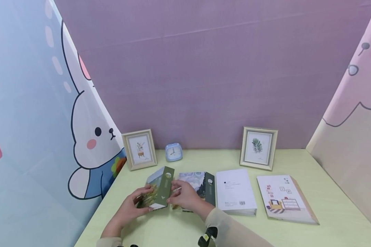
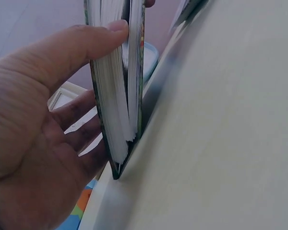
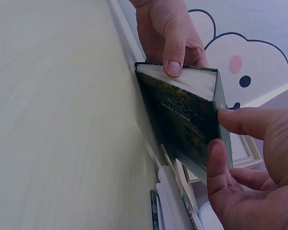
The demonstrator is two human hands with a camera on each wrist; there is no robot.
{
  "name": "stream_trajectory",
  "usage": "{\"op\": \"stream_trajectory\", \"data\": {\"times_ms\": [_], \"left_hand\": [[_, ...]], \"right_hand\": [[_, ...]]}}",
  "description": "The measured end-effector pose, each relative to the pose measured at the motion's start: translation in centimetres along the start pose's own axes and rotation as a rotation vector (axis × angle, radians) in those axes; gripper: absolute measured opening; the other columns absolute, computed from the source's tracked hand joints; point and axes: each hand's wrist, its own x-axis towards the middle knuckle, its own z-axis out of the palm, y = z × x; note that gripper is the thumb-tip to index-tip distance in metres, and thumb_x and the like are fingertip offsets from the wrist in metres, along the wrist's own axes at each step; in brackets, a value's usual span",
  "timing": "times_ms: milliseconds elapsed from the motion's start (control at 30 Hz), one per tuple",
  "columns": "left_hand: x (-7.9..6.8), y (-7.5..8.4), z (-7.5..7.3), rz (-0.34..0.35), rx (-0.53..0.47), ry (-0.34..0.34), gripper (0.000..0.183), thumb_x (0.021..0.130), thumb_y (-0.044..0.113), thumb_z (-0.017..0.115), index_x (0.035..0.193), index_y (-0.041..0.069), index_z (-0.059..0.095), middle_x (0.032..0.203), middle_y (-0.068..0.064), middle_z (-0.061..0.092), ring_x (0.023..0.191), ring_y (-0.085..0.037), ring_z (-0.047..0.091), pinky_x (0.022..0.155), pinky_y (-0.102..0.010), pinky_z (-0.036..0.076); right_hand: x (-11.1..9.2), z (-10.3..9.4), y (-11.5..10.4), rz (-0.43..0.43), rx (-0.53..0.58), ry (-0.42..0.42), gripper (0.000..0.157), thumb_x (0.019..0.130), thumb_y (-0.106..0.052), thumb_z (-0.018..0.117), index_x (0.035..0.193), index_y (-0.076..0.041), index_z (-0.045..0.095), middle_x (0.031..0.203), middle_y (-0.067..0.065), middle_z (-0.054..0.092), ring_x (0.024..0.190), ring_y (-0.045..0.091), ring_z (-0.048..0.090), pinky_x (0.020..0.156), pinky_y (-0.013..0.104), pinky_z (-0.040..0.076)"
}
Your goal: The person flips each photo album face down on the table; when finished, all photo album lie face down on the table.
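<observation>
A photo album (image 1: 164,188) with a green spine and a painted cover stands tilted on the table's left part. My left hand (image 1: 130,207) grips it, the thumb (image 2: 79,43) lying across the page edges and the other fingers against a cover. At the spine side, my right hand (image 1: 188,196) pinches the same album, thumb and fingertips along the spine in the right wrist view. "PHOTO ALBUM" is lettered on the dark cover (image 3: 177,112). Partly behind my right hand lies a second album (image 1: 209,188) with a dark spine and a swirling painted cover.
To the right lie a thick white book (image 1: 235,190) and a book with a furniture drawing (image 1: 284,200). Along the back stand a plant-print frame (image 1: 139,149), a blue clock (image 1: 173,152) and a leaf-print frame (image 1: 258,148). A purple curtain (image 1: 204,75) hangs behind the table.
</observation>
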Motion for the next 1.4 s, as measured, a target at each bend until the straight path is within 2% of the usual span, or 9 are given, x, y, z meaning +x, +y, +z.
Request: {"op": "stream_trajectory", "data": {"times_ms": [233, 300, 400, 467, 533, 667, 767, 1100, 1400], "left_hand": [[0.0, -0.2, 0.0, -0.008, 0.035, 0.001, 0.064, 0.080, 0.020, 0.093, 0.139, 0.022, 0.068, 0.162, -0.012, 0.043, 0.154, -0.042, 0.028, 0.122, -0.064, 0.024], [0.0, -0.3, 0.0, -0.011, 0.049, 0.006, 0.064, 0.080, 0.020, 0.094, 0.138, 0.024, 0.068, 0.162, -0.010, 0.044, 0.154, -0.040, 0.027, 0.124, -0.054, 0.024], [0.1, -0.6, -0.1, -0.002, 0.065, 0.011, 0.063, 0.079, 0.020, 0.094, 0.137, 0.025, 0.069, 0.162, -0.007, 0.045, 0.155, -0.039, 0.026, 0.122, -0.030, 0.022], [0.1, -0.7, -0.1, 0.003, 0.072, 0.010, 0.062, 0.079, 0.019, 0.094, 0.136, 0.025, 0.070, 0.161, -0.007, 0.045, 0.155, -0.039, 0.025, 0.119, -0.021, 0.020], [0.2, -0.8, 0.0, 0.008, 0.085, 0.010, 0.061, 0.079, 0.019, 0.094, 0.136, 0.024, 0.070, 0.161, -0.006, 0.046, 0.155, -0.039, 0.026, 0.121, -0.025, 0.020], [0.5, -0.8, 0.2, 0.014, 0.122, 0.014, 0.060, 0.079, 0.019, 0.094, 0.134, 0.024, 0.071, 0.160, -0.006, 0.047, 0.154, -0.041, 0.027, 0.124, -0.054, 0.021], [0.7, -0.8, 0.2, 0.015, 0.141, 0.018, 0.059, 0.079, 0.016, 0.094, 0.133, 0.023, 0.071, 0.160, -0.007, 0.047, 0.154, -0.043, 0.027, 0.123, -0.064, 0.019], [0.8, -0.6, 0.1, -0.017, 0.146, 0.013, 0.059, 0.078, 0.014, 0.094, 0.132, 0.024, 0.072, 0.160, -0.007, 0.047, 0.154, -0.043, 0.026, 0.123, -0.065, 0.018], [0.8, -0.9, 0.2, 0.005, 0.172, -0.001, 0.056, 0.078, 0.014, 0.094, 0.130, 0.022, 0.074, 0.160, -0.007, 0.048, 0.153, -0.040, 0.030, 0.123, -0.061, 0.022]], "right_hand": [[0.2, 0.2, 0.5, 0.013, -0.093, 0.014, 0.077, 0.080, -0.001, 0.088, 0.148, 0.004, 0.052, 0.119, 0.007, 0.065, 0.090, 0.016, 0.068, 0.069, 0.030, 0.062], [0.3, 0.3, 0.6, 0.015, -0.117, 0.013, 0.076, 0.081, -0.002, 0.088, 0.148, 0.003, 0.053, 0.120, 0.008, 0.064, 0.088, 0.014, 0.067, 0.068, 0.030, 0.062], [0.4, 0.3, 0.7, 0.016, -0.151, 0.008, 0.073, 0.081, -0.003, 0.088, 0.146, 0.003, 0.055, 0.118, 0.011, 0.062, 0.085, 0.013, 0.066, 0.065, 0.030, 0.061], [0.5, 0.4, 0.7, 0.015, -0.175, 0.003, 0.071, 0.082, -0.003, 0.088, 0.145, 0.003, 0.056, 0.117, 0.013, 0.060, 0.084, 0.013, 0.066, 0.064, 0.030, 0.060], [0.5, 0.4, 0.7, 0.010, -0.192, 0.001, 0.069, 0.082, -0.003, 0.088, 0.143, 0.004, 0.058, 0.119, 0.015, 0.058, 0.084, 0.013, 0.065, 0.064, 0.029, 0.060], [0.6, 0.6, 0.8, 0.002, -0.236, -0.003, 0.064, 0.082, -0.004, 0.088, 0.140, 0.004, 0.061, 0.123, 0.017, 0.055, 0.083, 0.012, 0.064, 0.061, 0.028, 0.060], [0.6, 0.7, 1.0, 0.005, -0.266, -0.008, 0.062, 0.083, -0.005, 0.088, 0.139, 0.003, 0.063, 0.121, 0.016, 0.054, 0.082, 0.012, 0.063, 0.059, 0.028, 0.059], [0.7, 0.9, 1.0, -0.003, -0.307, -0.009, 0.062, 0.081, -0.004, 0.089, 0.137, 0.005, 0.064, 0.115, 0.014, 0.055, 0.080, 0.012, 0.062, 0.058, 0.027, 0.058], [0.7, 1.1, 0.8, 0.006, -0.373, -0.013, 0.058, 0.081, -0.005, 0.090, 0.133, 0.004, 0.067, 0.119, 0.012, 0.054, 0.082, 0.009, 0.061, 0.061, 0.025, 0.057]]}}
